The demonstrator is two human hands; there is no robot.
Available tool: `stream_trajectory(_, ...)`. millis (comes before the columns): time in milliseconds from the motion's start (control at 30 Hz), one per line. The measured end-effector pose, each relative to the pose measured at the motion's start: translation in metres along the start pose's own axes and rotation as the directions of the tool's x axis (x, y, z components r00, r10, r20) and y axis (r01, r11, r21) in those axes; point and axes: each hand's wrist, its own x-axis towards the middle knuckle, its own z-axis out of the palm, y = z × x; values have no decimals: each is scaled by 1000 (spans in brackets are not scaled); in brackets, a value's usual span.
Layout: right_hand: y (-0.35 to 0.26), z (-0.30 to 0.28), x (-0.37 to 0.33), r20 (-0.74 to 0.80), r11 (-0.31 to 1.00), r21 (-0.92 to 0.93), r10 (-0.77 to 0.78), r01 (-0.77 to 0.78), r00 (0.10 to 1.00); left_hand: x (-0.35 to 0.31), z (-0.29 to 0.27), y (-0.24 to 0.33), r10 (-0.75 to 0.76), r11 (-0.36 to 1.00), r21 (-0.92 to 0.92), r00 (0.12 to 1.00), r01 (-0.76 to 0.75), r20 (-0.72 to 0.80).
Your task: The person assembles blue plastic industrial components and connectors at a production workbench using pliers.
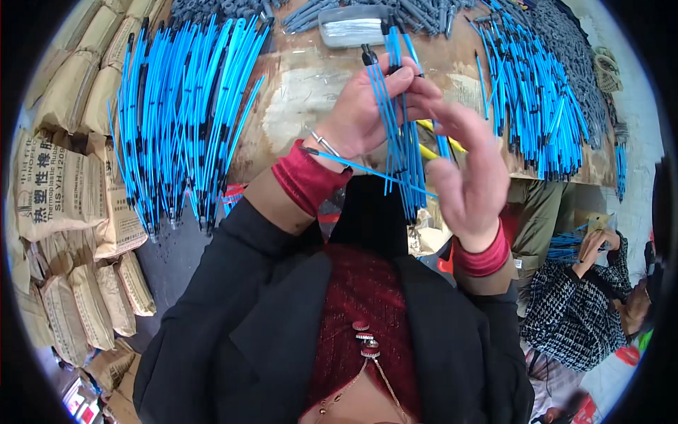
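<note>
My left hand is closed around a bundle of thin blue sticks with black ends, which hangs down over the near edge of the table. Just right of the bundle, my right hand is open, thumb and fingers apart and curved, its fingertips close to the left hand's. A single blue stick slants across below my left wrist, its far end close to my right thumb. What lies behind the right fingers is partly hidden. Yellow strips show between the hands.
Blue sticks lie in a large pile at left and another at right on the wooden table. Behind stand a clear tray and grey parts. Paper sacks are stacked at left. Another person sits at right, holding blue sticks.
</note>
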Motion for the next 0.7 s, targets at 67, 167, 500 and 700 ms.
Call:
stream_trajectory(67,-13,20,3,-43,987,148,-58,64,997,-6,1,-3,-21,1000,17,996,20,90)
stream_trajectory(167,-24,31,-1,-43,1000,-20,-18,17,999,-12,23,0,-6,1000,2,992,6,130)
stream_trajectory(500,-86,7,-27,-7,960,-41,-276,276,961,-69,99,18,-258,953,129,957,275,-136)
stream_trajectory(700,-109,40,-65,149,898,428,-180,101,972,-74,81,10,-76,959,243,960,144,-268)
